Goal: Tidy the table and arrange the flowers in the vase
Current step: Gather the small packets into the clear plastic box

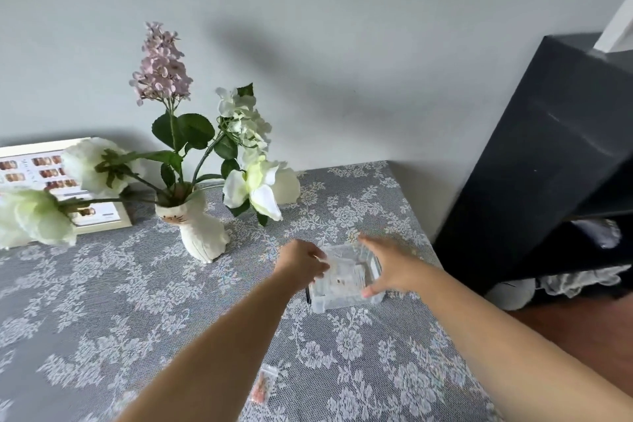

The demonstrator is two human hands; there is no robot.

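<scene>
A clear plastic box (346, 288) sits on the grey lace tablecloth (137, 319) right of centre, with small packets inside. My left hand (301, 260) is at its left edge, fingers closed on a small clear packet (327, 259) over the box. My right hand (387, 265) spreads open against the box's right side, thumb on its near corner. A white cat-shaped vase (202, 233) stands left of the box and holds a pink lilac stem (161, 68), white blossoms (253, 181) and white roses (92, 164) drooping left.
A white-framed board of nail samples (41, 178) lies at the back left against the wall. A small packet with orange bits (262, 384) lies near the front edge. A tall black cabinet (541, 164) stands right of the table, with a wooden floor below it.
</scene>
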